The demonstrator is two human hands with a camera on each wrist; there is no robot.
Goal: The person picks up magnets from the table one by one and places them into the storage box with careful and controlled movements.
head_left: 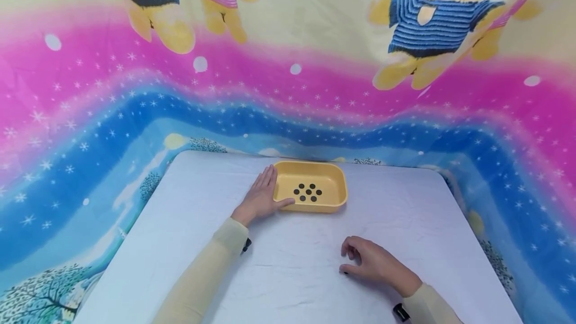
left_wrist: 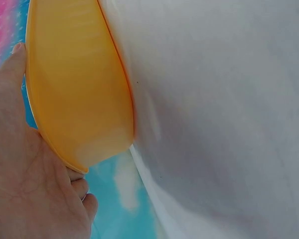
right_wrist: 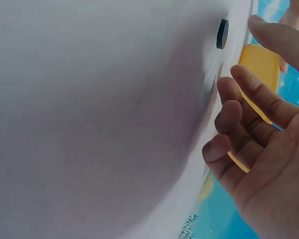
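Note:
A yellow rectangular plastic basin (head_left: 330,208) sits near the table's far edge. Several dark round spots show on its floor; I cannot tell whether they are holes or discs. My left hand (head_left: 258,199) rests against its left end, fingers straight along the side and thumb over the front rim. In the left wrist view the palm lies beside the basin's wall (left_wrist: 79,84). My right hand (head_left: 371,261) hovers over the front right of the table, fingers loosely bent around nothing. Close to its thumb is a small black disc (right_wrist: 222,34), apart from the fingers in the right wrist view.
A white cloth (head_left: 279,269) with slight creases covers the table. Behind and at both sides hangs a printed curtain (head_left: 270,89) with bears and snowflakes. Dark bands (head_left: 400,312) sit at both wrists.

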